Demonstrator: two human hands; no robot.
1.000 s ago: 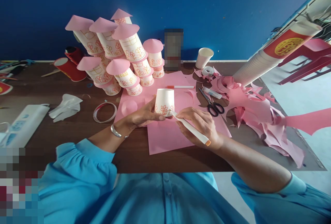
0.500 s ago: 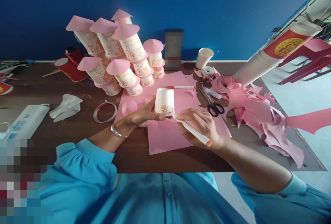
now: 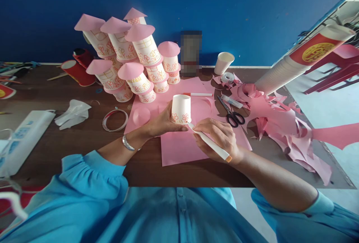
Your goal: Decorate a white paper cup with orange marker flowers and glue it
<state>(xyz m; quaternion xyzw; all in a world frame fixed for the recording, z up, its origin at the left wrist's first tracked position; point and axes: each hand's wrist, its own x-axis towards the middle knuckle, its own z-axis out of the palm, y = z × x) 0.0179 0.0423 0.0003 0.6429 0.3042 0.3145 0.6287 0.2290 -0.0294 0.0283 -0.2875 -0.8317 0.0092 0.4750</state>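
A white paper cup (image 3: 181, 105) with orange flowers drawn along its lower part is upside down in my left hand (image 3: 164, 123), thumb along its bottom edge. My right hand (image 3: 217, 136) is closed round a white marker pen (image 3: 211, 146) with an orange end. Its tip meets the cup near the lower rim, low on the right side. Under both hands lies a pink paper sheet (image 3: 176, 151). Just behind the cup rests another marker, white with an orange-red end (image 3: 198, 94). The fingers of my left hand behind the cup are hidden.
Decorated cup towers (image 3: 143, 48) with pink cone roofs stand back left. Scissors (image 3: 235, 117), a glue tube (image 3: 231, 101) and pink scraps (image 3: 283, 130) lie to the right. A tall cup stack (image 3: 280, 70) leans at far right. A tape roll (image 3: 114, 120) and power strip (image 3: 28, 138) are left.
The cup has turned a little in my left hand, so its flowers show in different places. My right hand has shifted slightly to the right with the marker. The whole view has moved a bit.
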